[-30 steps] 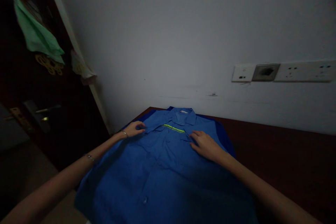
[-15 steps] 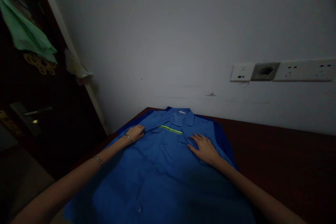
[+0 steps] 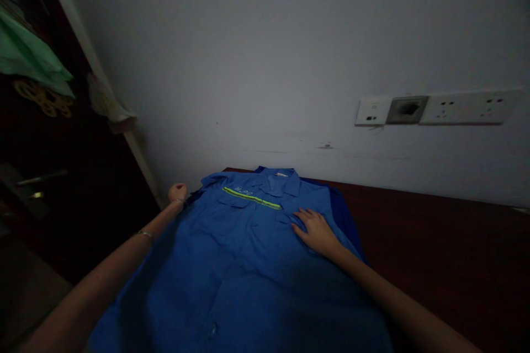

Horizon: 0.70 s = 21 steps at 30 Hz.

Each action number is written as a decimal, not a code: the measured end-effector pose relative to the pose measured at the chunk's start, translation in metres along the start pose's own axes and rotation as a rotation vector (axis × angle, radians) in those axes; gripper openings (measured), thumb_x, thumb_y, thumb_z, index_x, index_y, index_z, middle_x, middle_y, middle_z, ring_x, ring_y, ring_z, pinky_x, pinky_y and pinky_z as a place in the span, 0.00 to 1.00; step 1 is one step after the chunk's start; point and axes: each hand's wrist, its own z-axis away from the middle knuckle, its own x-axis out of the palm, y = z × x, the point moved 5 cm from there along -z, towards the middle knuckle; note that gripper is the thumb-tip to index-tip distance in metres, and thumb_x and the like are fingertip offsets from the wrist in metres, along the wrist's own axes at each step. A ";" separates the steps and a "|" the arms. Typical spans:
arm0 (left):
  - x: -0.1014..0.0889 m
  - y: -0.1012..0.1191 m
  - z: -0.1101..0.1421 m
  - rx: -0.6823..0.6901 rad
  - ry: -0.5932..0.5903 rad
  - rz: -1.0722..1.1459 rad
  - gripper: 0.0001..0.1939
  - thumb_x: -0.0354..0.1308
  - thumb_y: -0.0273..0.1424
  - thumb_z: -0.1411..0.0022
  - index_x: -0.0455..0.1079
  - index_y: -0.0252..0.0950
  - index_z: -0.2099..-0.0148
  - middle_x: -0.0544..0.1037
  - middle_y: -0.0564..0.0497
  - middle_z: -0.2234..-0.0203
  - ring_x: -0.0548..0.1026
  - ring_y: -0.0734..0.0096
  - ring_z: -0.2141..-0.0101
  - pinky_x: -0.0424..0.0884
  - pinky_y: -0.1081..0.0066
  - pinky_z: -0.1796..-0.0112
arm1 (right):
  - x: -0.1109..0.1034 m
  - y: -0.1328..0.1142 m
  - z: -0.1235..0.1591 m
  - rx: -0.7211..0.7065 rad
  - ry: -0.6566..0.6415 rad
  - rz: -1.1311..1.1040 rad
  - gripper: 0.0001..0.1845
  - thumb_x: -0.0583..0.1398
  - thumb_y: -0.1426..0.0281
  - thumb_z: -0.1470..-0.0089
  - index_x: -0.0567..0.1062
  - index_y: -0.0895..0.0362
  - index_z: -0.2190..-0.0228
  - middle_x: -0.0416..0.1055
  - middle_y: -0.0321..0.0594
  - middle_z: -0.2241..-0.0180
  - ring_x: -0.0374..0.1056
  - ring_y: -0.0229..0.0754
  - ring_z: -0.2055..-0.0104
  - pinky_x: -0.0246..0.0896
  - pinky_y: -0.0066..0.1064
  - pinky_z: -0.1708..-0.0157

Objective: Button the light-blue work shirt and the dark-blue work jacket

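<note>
A blue button-up shirt [image 3: 232, 237] lies front up, collar toward the wall, with a yellow-green stripe [image 3: 248, 197] and white letters across its chest. My left hand [image 3: 177, 192] is closed at the shirt's far left edge, where the dark blue sleeve [image 3: 193, 197] meets it; the fingertips are hidden. Flat on the right chest, by the pocket flap, rests my right hand [image 3: 317, 230] with its fingers spread. Bracelets circle my left wrist and forearm. The right dark blue sleeve [image 3: 346, 218] runs down along the shirt's side.
The dark reddish-brown table [image 3: 434, 242] stands against a pale wall [image 3: 269, 66]. Sockets and switches [image 3: 430, 109] are set in the wall at right. On the left is a dark door with a handle [image 3: 43, 177], and a green cloth [image 3: 33, 55] hangs there.
My left hand has moved left from the chest to the shirt's outer edge, uncovering the stripe's left part and the letters. My right hand stays on the chest. The view has shifted slightly.
</note>
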 end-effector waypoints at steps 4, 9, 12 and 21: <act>0.009 0.033 0.026 0.203 0.095 -0.049 0.12 0.42 0.28 0.44 0.66 0.30 0.66 0.72 0.46 0.70 0.70 0.67 0.66 0.66 0.71 0.66 | 0.001 0.001 0.000 -0.008 0.007 -0.001 0.28 0.46 0.56 0.46 0.65 0.58 0.49 0.59 0.48 0.46 0.50 0.53 0.43 0.43 0.44 0.46; 0.034 0.094 0.110 0.764 -0.190 -0.203 0.12 0.44 0.36 0.41 0.64 0.36 0.61 0.71 0.50 0.66 0.70 0.72 0.66 0.65 0.73 0.64 | 0.001 0.002 0.000 -0.021 0.020 -0.006 0.27 0.46 0.57 0.45 0.66 0.59 0.50 0.59 0.49 0.47 0.50 0.52 0.43 0.43 0.44 0.47; 0.047 0.105 0.149 0.894 -0.316 -0.416 0.17 0.42 0.44 0.40 0.61 0.37 0.60 0.72 0.50 0.66 0.71 0.69 0.65 0.64 0.73 0.67 | 0.000 0.001 0.000 -0.031 0.029 0.003 0.27 0.47 0.58 0.46 0.66 0.59 0.50 0.61 0.49 0.47 0.52 0.51 0.44 0.44 0.43 0.47; 0.070 0.097 0.155 0.882 -0.322 -0.706 0.12 0.35 0.36 0.36 0.58 0.37 0.60 0.74 0.48 0.67 0.74 0.67 0.70 0.64 0.73 0.73 | -0.023 0.005 -0.003 -0.063 0.074 -0.070 0.20 0.50 0.59 0.47 0.74 0.60 0.64 0.72 0.47 0.63 0.66 0.46 0.58 0.57 0.31 0.59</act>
